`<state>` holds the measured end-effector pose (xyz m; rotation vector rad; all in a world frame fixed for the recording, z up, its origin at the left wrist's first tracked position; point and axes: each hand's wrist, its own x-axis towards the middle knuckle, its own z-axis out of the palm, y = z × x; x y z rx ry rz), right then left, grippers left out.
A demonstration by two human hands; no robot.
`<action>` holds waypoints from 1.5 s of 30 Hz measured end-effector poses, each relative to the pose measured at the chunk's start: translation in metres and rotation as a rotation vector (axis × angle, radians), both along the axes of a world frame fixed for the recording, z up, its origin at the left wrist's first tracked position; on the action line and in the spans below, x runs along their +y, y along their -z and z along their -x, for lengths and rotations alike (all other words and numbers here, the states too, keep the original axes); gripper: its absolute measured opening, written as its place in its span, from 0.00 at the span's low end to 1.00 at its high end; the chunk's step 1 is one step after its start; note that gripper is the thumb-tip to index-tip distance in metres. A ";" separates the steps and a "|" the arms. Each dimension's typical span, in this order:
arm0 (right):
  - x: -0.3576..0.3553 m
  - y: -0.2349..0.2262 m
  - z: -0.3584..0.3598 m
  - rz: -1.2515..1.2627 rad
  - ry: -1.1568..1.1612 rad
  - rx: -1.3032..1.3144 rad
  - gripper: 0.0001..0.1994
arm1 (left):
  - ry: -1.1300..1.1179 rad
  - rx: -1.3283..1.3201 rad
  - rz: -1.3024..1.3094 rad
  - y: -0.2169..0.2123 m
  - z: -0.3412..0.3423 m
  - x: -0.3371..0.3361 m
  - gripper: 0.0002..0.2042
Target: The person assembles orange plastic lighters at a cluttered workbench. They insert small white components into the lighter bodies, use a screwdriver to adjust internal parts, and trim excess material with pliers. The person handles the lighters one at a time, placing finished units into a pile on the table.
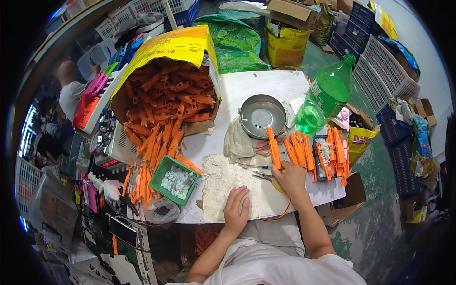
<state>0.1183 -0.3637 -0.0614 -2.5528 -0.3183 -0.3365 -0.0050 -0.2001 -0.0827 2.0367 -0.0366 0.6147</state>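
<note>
My right hand holds a long orange plastic piece upright between thumb and fingers, above a worn pale board. Pliers with yellow handles lie beneath and beside that hand; near them is a screwdriver with a blue grip. My left hand rests at the board's near edge, holding nothing, its fingers stretched out and thumb apart. Beyond the board stands a round metal bowl with a few small white bits inside. To its right, several orange pieces stand in a row.
A large yellow box spills orange pieces at the left. In front of it, a green tray holds small white parts. A dark tray and a green bottle stand at the right. Another person is far left.
</note>
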 end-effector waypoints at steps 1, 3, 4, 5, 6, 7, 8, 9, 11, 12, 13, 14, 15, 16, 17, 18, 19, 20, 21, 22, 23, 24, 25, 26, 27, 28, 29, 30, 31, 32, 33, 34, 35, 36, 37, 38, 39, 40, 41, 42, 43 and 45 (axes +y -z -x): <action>0.000 0.000 0.000 0.000 0.001 0.002 0.18 | 0.000 -0.002 0.002 0.000 0.000 0.000 0.10; 0.001 0.000 0.000 0.000 0.000 0.006 0.18 | -0.004 -0.008 -0.005 0.000 0.000 0.000 0.10; 0.000 0.001 0.000 0.004 0.003 0.006 0.18 | -0.003 -0.008 -0.007 0.000 0.000 0.000 0.10; 0.000 0.002 0.000 0.008 0.005 0.006 0.18 | -0.005 -0.013 -0.009 0.000 -0.001 0.000 0.10; 0.000 0.003 -0.001 0.012 0.007 0.006 0.18 | -0.007 -0.017 -0.012 -0.001 -0.002 0.000 0.10; -0.001 0.004 -0.001 0.011 0.007 0.008 0.18 | -0.008 -0.021 -0.014 -0.001 -0.002 0.000 0.10; -0.002 0.004 -0.002 0.010 0.007 0.011 0.18 | -0.006 -0.021 -0.017 -0.002 -0.002 -0.001 0.10; -0.003 0.004 -0.002 0.009 0.007 0.013 0.18 | -0.005 -0.021 -0.019 -0.002 -0.002 -0.001 0.10; -0.002 0.002 -0.002 0.017 0.000 0.017 0.18 | -0.005 -0.021 -0.023 -0.002 -0.002 -0.001 0.10; -0.002 0.000 -0.002 0.021 -0.003 0.019 0.18 | -0.005 -0.023 -0.025 -0.001 -0.001 0.000 0.10; -0.002 -0.001 -0.003 0.025 -0.003 0.028 0.18 | -0.004 -0.025 -0.027 0.000 -0.002 0.000 0.10; -0.002 -0.002 -0.003 0.030 -0.002 0.036 0.19 | -0.001 -0.022 -0.023 -0.001 -0.002 -0.001 0.10; -0.002 -0.002 -0.003 0.034 -0.002 0.044 0.19 | 0.001 -0.020 -0.020 -0.003 -0.002 -0.001 0.10; -0.001 -0.002 -0.002 0.033 -0.007 0.039 0.19 | 0.002 -0.017 -0.017 -0.003 -0.002 -0.001 0.10; 0.000 -0.001 -0.002 0.032 -0.012 0.034 0.19 | 0.003 -0.019 -0.017 -0.003 -0.002 -0.001 0.10; 0.001 -0.001 -0.002 0.031 -0.016 0.029 0.19 | 0.004 -0.021 -0.017 -0.002 -0.002 -0.002 0.10; 0.003 -0.001 -0.002 0.030 -0.019 0.032 0.19 | 0.005 -0.022 -0.019 -0.002 -0.002 -0.001 0.10; 0.004 -0.001 -0.002 0.030 -0.021 0.035 0.20 | 0.006 -0.021 -0.019 -0.002 -0.001 -0.001 0.10; 0.005 -0.001 -0.002 0.030 -0.024 0.038 0.20 | 0.006 -0.020 -0.020 -0.002 -0.001 -0.001 0.10; 0.005 -0.001 -0.003 0.031 -0.021 0.040 0.19 | 0.008 -0.021 -0.021 -0.002 -0.001 -0.001 0.10; 0.005 0.000 -0.003 0.032 -0.019 0.042 0.19 | 0.011 -0.020 -0.022 -0.003 -0.001 -0.001 0.10; 0.005 0.001 -0.002 0.033 -0.017 0.044 0.19 | 0.014 -0.018 -0.024 -0.003 -0.001 -0.001 0.10; 0.006 0.001 -0.003 0.028 -0.017 0.046 0.19 | 0.016 -0.019 -0.026 -0.003 -0.001 -0.001 0.10; 0.007 0.000 -0.002 0.023 -0.017 0.048 0.18 | 0.016 -0.021 -0.023 -0.003 -0.001 -0.001 0.10; 0.007 0.000 -0.001 0.019 -0.017 0.050 0.18 | 0.016 -0.022 -0.019 -0.003 0.000 -0.001 0.10; 0.007 -0.001 -0.002 0.018 -0.018 0.045 0.18 | 0.016 -0.033 -0.018 -0.004 -0.002 -0.001 0.10; 0.006 -0.001 -0.002 0.017 -0.020 0.041 0.17 | 0.015 -0.031 -0.019 -0.004 -0.002 -0.002 0.10; 0.006 -0.001 -0.001 0.017 -0.023 0.036 0.17 | 0.014 -0.030 -0.019 -0.003 -0.001 -0.002 0.10; 0.006 -0.001 -0.001 0.024 -0.018 0.034 0.17 | 0.010 -0.031 -0.022 -0.002 -0.001 -0.002 0.10; 0.006 -0.001 -0.001 0.033 -0.014 0.032 0.17 | 0.012 -0.043 -0.030 -0.004 -0.002 -0.002 0.10; 0.007 -0.002 -0.001 0.041 -0.010 0.029 0.17 | 0.013 -0.048 -0.030 -0.004 -0.002 -0.001 0.10; 0.006 -0.002 -0.001 0.048 -0.010 0.031 0.17 | 0.017 -0.048 -0.027 -0.004 -0.002 -0.002 0.10; 0.006 -0.002 -0.001 0.055 -0.011 0.032 0.17 | 0.019 -0.049 -0.026 -0.004 -0.002 -0.002 0.10; 0.007 -0.003 -0.003 0.061 -0.013 0.033 0.17 | 0.018 -0.044 -0.022 -0.007 -0.003 -0.001 0.10; 0.007 -0.003 -0.002 0.059 -0.011 0.036 0.18 | 0.019 -0.047 -0.024 -0.006 -0.003 -0.001 0.10; 0.007 -0.003 -0.002 0.057 -0.011 0.040 0.18 | 0.017 -0.051 -0.027 -0.006 -0.002 -0.001 0.10; 0.009 -0.004 -0.003 0.053 -0.015 0.042 0.18 | 0.012 -0.055 -0.031 -0.006 -0.002 0.000 0.10; 0.008 0.000 -0.004 -0.006 0.004 0.017 0.18 | 0.015 -0.058 -0.034 -0.005 -0.001 0.000 0.10; 0.008 0.006 -0.007 -0.067 0.020 -0.008 0.18 | 0.015 -0.062 -0.039 -0.005 -0.003 0.000 0.10; 0.006 0.012 -0.008 -0.118 0.030 -0.020 0.18 | 0.008 -0.052 -0.033 -0.002 -0.003 0.000 0.10; 0.005 0.011 -0.005 -0.290 0.001 0.078 0.17 | 0.009 -0.066 -0.044 -0.002 -0.001 0.000 0.10; 0.003 0.001 -0.001 -0.619 -0.037 0.305 0.15 | 0.006 -0.081 -0.063 -0.001 -0.004 -0.001 0.10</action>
